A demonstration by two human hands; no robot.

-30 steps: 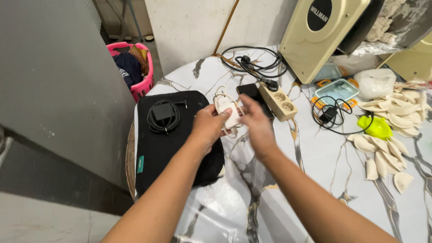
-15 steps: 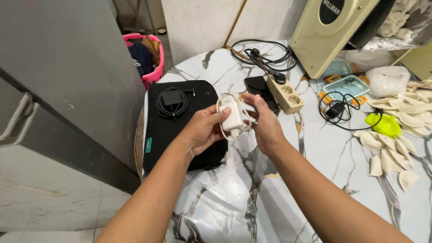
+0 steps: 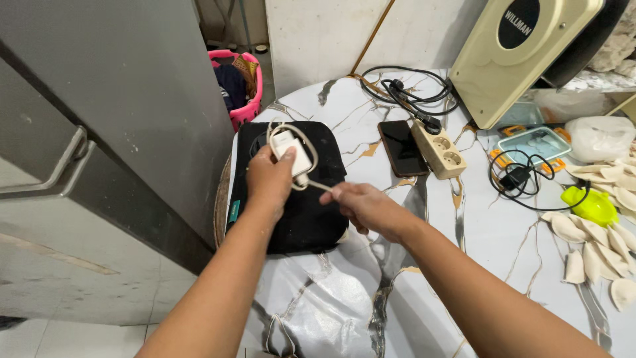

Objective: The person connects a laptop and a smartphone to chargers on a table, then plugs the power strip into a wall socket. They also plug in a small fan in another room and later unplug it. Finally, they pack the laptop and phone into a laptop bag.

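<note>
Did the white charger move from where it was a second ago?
Yes. The charger in the left hand was over the bare table beside the black pad; now it sits over the pad, farther from the power strip.

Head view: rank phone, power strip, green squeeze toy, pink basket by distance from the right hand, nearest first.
From the right hand:
1. Phone, dark, flat on the table just beyond the hand.
2. Power strip, cream, beside the phone on its right.
3. Pink basket, on the floor past the table's far left edge.
4. Green squeeze toy, far right among pale pieces.
</note>
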